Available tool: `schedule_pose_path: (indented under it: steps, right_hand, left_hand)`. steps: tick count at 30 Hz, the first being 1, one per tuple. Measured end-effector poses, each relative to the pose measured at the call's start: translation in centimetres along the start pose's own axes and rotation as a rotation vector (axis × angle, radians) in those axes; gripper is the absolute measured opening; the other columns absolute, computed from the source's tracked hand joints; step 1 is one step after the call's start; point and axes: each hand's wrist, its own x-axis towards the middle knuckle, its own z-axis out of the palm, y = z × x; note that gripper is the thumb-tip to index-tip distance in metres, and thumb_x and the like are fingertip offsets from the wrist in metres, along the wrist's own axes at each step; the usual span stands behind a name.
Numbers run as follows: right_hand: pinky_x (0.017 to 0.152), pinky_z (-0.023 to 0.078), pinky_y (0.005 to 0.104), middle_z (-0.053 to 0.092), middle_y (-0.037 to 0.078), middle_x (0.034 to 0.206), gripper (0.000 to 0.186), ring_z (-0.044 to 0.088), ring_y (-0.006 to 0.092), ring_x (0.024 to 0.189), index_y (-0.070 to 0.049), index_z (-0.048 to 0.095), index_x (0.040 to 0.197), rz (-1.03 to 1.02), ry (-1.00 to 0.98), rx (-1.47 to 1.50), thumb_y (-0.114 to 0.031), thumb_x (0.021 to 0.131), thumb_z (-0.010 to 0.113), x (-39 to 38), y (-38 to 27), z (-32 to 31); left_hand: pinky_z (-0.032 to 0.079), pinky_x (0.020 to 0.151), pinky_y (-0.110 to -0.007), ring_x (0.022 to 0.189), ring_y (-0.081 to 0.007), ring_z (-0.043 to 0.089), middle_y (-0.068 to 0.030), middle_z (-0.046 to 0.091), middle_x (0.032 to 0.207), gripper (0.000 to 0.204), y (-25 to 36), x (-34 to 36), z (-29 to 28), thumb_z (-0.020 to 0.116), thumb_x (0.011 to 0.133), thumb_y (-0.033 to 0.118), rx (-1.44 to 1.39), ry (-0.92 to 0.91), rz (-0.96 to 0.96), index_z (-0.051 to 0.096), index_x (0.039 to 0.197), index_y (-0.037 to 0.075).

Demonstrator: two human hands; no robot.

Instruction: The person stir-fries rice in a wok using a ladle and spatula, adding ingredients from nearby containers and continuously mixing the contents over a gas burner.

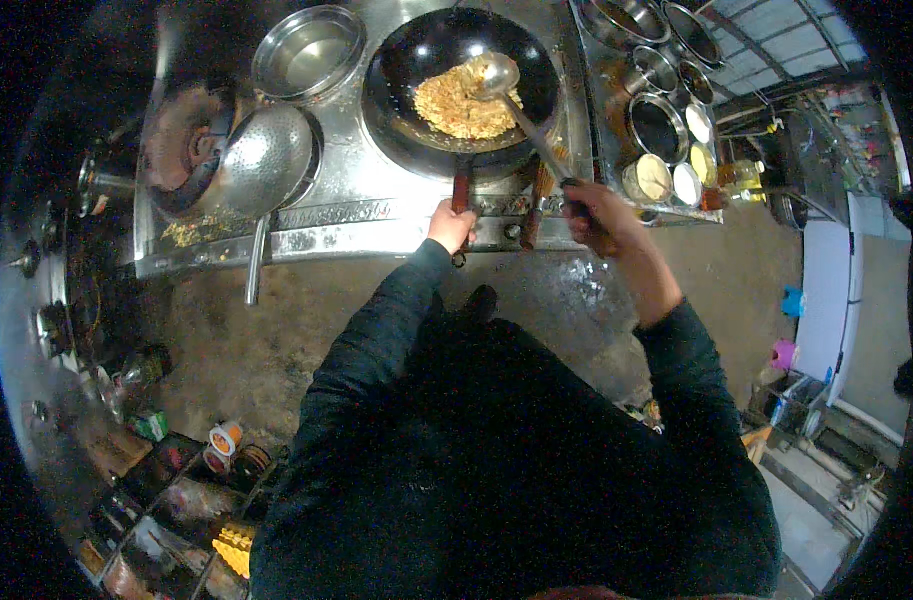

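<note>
A dark wok (397, 90) sits on the steel stove, with a heap of golden-brown fried food (457, 108) in it. The food is in small pieces, perhaps rice or noodles; its kind cannot be told exactly. My left hand (452, 226) is closed round the wok's reddish-brown handle (462, 187). In my right hand (602, 215) is the dark grip of a long metal ladle (497, 73). Its bowl rests in the food towards the wok's right side, and its shaft slants down over the rim to my hand.
Left of the wok lies a perforated strainer (267, 155), its handle jutting past the stove edge. A steel basin (309, 52) stands behind it. A wooden-handled tool (533, 220) lies between my hands. Several seasoning containers (657, 122) crowd the right counter. Crates (167, 500) stand at lower left.
</note>
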Motion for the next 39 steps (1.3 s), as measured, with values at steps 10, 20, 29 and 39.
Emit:
schedule_pose_path:
  steps: [10, 20, 29, 39]
  right_hand:
    - [0.072, 0.051, 0.0456, 0.064, 0.026, 0.093, 0.056, 0.064, 0.0378, 0.084, -0.006, 0.037, 0.139, -0.42, 0.516, -1.524, -0.004, 0.084, 0.052, -1.2, -2.3, -1.4]
    - [0.042, 0.032, 0.0226, 0.049, 0.003, 0.07, 0.027, 0.041, 0.0082, 0.048, -0.013, 0.046, 0.119, -0.005, 0.035, 0.404, -0.016, 0.093, 0.05, 2.3, 7.9, 8.2]
    - [0.039, 0.028, 0.0187, 0.046, -0.002, 0.071, 0.012, 0.039, 0.0034, 0.047, -0.015, 0.047, 0.105, -0.147, -0.137, 0.414, -0.02, 0.094, 0.049, -0.5, 3.8, 7.9]
    - [0.042, 0.037, 0.0275, 0.054, 0.006, 0.076, 0.026, 0.046, 0.0108, 0.045, -0.005, 0.046, 0.115, -0.161, 0.02, 0.031, -0.012, 0.09, 0.048, -2.1, 1.4, 5.4]
  left_hand:
    - [0.049, 0.052, -0.041, 0.063, -0.0248, 0.063, -0.0175, 0.06, 0.075, 0.042, -4.9, 3.6, -2.1, 0.062, 0.087, 0.02, 0.029, -0.291, -0.047, 0.038, 0.108, -0.008]
    - [0.048, 0.057, -0.036, 0.069, -0.0249, 0.061, -0.0204, 0.059, 0.106, 0.069, -5.1, 1.2, -5.5, 0.065, 0.087, 0.04, 0.213, -0.266, -0.172, 0.033, 0.129, -0.006]
    - [0.047, 0.067, -0.028, 0.075, -0.016, 0.058, -0.0098, 0.057, 0.098, 0.058, -4.6, -4.2, -14.5, 0.059, 0.091, 0.028, -0.191, -0.173, -0.27, 0.035, 0.136, 0.001]
    - [0.048, 0.067, -0.025, 0.081, -0.0142, 0.06, -0.0045, 0.058, 0.099, 0.058, -3.8, -4.5, -10.7, 0.059, 0.091, 0.033, -0.207, -0.186, -0.392, 0.037, 0.135, 0.002]
